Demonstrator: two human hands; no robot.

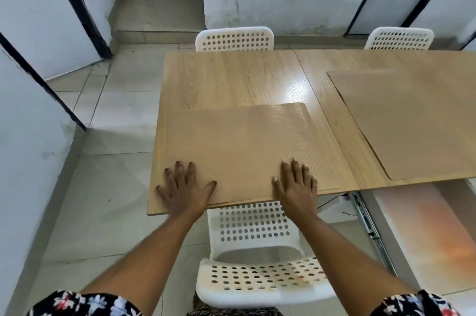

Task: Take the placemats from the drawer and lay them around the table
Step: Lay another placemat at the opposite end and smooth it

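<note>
A tan placemat [242,145] with a fine dotted texture lies flat at the near left end of the light wooden table [226,78]. My left hand [184,188] rests flat on its near left corner with the fingers spread. On the near right part of the same mat, my right hand [296,185] presses flat, fingers apart. The mat's near edge sticks slightly past the table edge. A second tan placemat [412,122] lies further right on the table. Below the table edge on the right, an open drawer [422,228] shows its metal slide rail.
A white perforated chair [257,251] stands directly in front of me, tucked under the near edge. Two more white chairs [234,38] [399,37] stand at the far side. White partition walls with black frames rise on the left. The floor is pale tile.
</note>
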